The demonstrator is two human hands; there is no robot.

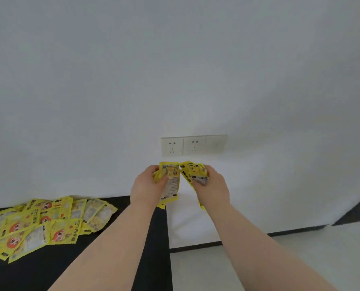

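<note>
Both arms reach forward toward a white wall. My left hand [146, 185] grips a small bunch of yellow snack packets [170, 181], their printed backs facing me. My right hand [213, 185] grips another bunch of yellow packets [192, 175], held close beside the first, with a narrow gap between the two bunches. Both bunches hang in the air in front of the wall, above the right edge of a black table. Fingers hide part of each bunch.
A heap of several yellow packets [42, 221] with orange faces lies on the black table [48, 274] at the left, against the wall. A white socket panel [193, 145] sits on the wall just above my hands. Pale floor [217, 269] lies right of the table.
</note>
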